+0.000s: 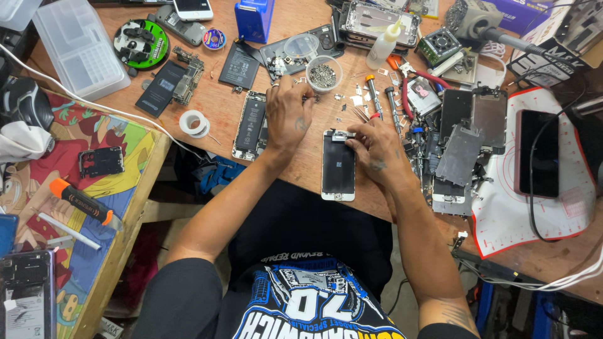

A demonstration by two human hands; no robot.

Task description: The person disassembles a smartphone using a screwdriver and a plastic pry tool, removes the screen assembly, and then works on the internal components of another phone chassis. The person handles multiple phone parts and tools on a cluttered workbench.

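The grip of the right hand [375,145] is pinched shut on a small part at the top edge of the phone screen panel [338,166], which lies flat near the front edge of the tabletop [220,94]. The left hand [287,112] rests fingers-down among loose screws near the opened phone body [251,124]; whether it holds anything cannot be told. A slip could flick tiny parts into the clutter, or nudge the panel over the edge.

Small parts under the left hand [287,116], fingertips hidden; phone frame [26,294] cut off at bottom-left edge.
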